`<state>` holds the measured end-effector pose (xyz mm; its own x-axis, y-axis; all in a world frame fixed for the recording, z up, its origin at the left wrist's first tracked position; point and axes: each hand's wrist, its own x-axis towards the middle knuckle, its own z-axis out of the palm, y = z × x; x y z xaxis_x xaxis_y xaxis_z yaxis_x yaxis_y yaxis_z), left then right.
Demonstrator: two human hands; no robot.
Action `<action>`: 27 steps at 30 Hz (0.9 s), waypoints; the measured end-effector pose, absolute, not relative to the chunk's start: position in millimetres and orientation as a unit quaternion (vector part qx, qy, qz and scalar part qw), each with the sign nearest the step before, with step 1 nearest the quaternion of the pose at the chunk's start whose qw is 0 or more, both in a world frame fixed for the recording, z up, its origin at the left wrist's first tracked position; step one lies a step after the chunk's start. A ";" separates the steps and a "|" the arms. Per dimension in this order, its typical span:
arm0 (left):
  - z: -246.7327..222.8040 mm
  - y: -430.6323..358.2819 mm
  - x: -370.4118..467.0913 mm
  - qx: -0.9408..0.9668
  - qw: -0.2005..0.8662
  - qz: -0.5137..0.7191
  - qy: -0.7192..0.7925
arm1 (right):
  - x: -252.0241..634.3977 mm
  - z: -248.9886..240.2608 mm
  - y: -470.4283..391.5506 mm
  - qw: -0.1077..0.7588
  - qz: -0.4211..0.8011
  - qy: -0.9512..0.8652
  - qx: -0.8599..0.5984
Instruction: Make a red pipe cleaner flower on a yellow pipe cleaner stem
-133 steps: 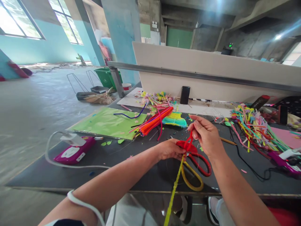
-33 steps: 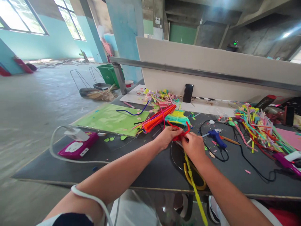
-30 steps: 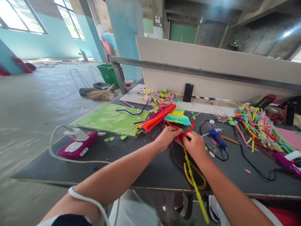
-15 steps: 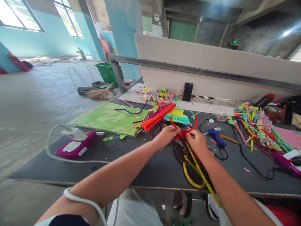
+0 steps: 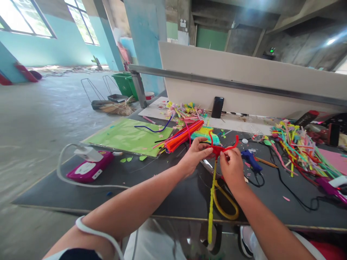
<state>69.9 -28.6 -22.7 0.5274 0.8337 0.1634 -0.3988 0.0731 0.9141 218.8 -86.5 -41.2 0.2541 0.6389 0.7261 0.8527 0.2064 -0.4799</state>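
Observation:
Between both hands is a red pipe-cleaner piece point(image 5: 217, 150) with two loose red ends, one pointing up and one out to the right. My left hand point(image 5: 197, 155) pinches its left side, thumb and fingers together. On the right side, my right hand point(image 5: 231, 164) grips it with closed fingertips. A yellow fuzzy stem point(image 5: 211, 202) hangs down from the red piece past the table edge. Scissors with yellow handles point(image 5: 227, 204) lie on the table beneath, their blades partly hidden by the hands. Behind the left hand lies a bundle of orange-red pipe cleaners point(image 5: 184, 137).
A blue glue gun point(image 5: 251, 160) with a black cord lies right of my hands. Colourful pipe cleaners point(image 5: 300, 144) are heaped at the right. A purple power strip point(image 5: 89, 168) sits left, near a green sheet point(image 5: 121, 135). A phone point(image 5: 217, 107) leans on the back board.
Both hands have shifted slightly right with the red piece. The yellow stem has swung left and now hangs nearly straight down. The red ends have tilted.

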 end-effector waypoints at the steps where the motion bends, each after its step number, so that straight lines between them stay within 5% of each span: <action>1: -21.9 -29.1 69.7 0.507 0.718 0.422 0.224 | 217.7 -40.7 -87.8 0.489 -0.110 -0.602 -0.622; 6: -28.9 -25.6 71.0 0.506 0.750 0.328 0.272 | 208.2 -36.6 -92.5 0.469 -0.118 -0.611 -0.627; 27: -30.3 -27.5 72.6 0.512 0.734 0.350 0.277 | 209.5 -37.1 -91.7 0.514 -0.068 -0.561 -0.645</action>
<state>72.6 -27.5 -30.3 0.6014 0.7974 -0.0491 -0.2299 0.2316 0.9452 209.5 -91.7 -37.1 0.3611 0.6536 0.6651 0.7937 0.1590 -0.5871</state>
